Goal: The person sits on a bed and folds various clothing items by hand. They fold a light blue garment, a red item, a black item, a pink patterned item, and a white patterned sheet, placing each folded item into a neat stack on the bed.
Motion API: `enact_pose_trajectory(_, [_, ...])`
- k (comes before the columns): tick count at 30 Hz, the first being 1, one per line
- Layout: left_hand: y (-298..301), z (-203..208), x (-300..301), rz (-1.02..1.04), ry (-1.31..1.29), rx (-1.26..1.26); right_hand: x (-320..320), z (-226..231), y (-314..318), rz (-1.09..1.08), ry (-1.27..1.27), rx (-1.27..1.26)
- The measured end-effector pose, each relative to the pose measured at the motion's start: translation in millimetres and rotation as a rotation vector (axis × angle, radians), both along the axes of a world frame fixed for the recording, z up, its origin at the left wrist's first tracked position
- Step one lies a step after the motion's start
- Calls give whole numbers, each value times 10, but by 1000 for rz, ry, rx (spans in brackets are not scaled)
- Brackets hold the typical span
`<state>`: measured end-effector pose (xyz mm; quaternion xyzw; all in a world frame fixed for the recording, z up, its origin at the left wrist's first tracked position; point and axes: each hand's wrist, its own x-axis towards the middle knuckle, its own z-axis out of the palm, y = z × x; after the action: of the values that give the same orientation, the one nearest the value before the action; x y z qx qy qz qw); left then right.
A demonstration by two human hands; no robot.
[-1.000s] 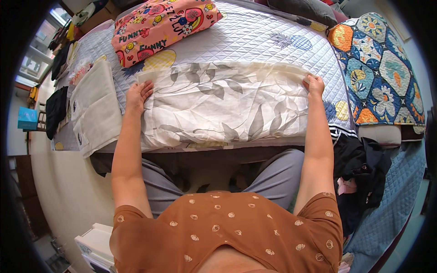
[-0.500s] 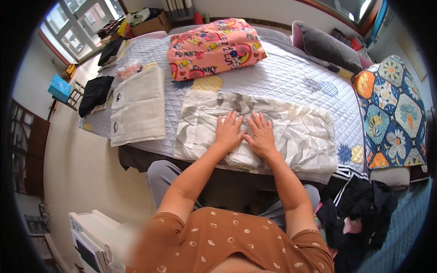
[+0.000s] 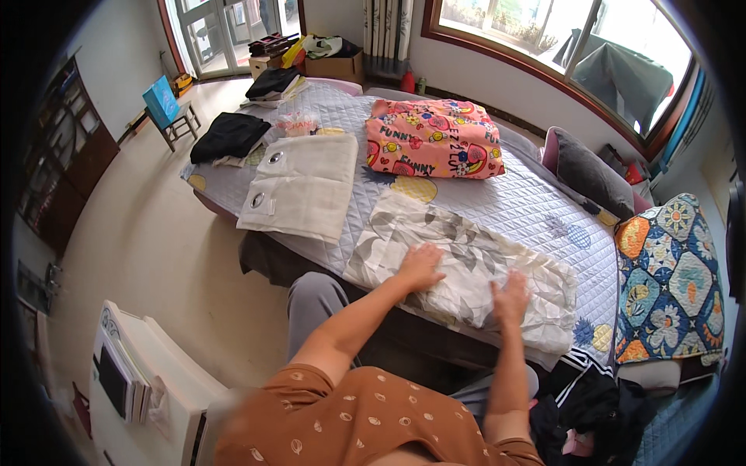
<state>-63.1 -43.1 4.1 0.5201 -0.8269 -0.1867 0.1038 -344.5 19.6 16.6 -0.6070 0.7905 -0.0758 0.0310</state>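
A long folded cloth (image 3: 466, 248), white with a grey leaf pattern, lies creased on the quilted bed cover. My left hand (image 3: 422, 266) rests flat on its near left part, fingers stretched out. Further right, my right hand (image 3: 510, 297) is on the same cloth with fingers apart, slightly blurred by motion. Neither hand grips anything. To the left lies a folded off-white curtain (image 3: 307, 182) with metal eyelets. Beyond the patterned cloth sits a thick pink printed bundle (image 3: 435, 138).
Dark folded clothes (image 3: 228, 138) lie at the bed's left end. A grey cushion (image 3: 594, 175) and a floral quilted cover (image 3: 671, 283) are at the right. Black clothes (image 3: 594, 400) are heaped nearby. A white cabinet (image 3: 167, 373) stands at lower left, a blue box (image 3: 161, 101) on a stool beyond.
The view has turned, showing more of the window and floor. My hands, close together before, are now wider apart on the cloth, the right one further toward its right end.
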Motion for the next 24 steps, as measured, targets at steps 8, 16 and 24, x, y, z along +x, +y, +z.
enact_pose_trajectory(8, [990, -264, 1038, 512, 356, -383, 744, -240, 602, 199, -49, -116])
enact_pose_trajectory(16, [959, -454, 1156, 718, 442, -325, 691, -313, 633, 188, -16, -132])
enact_pose_trajectory(24, [905, -614, 1326, 759, 424, -283, 671, -373, 615, 204, 27, -141])
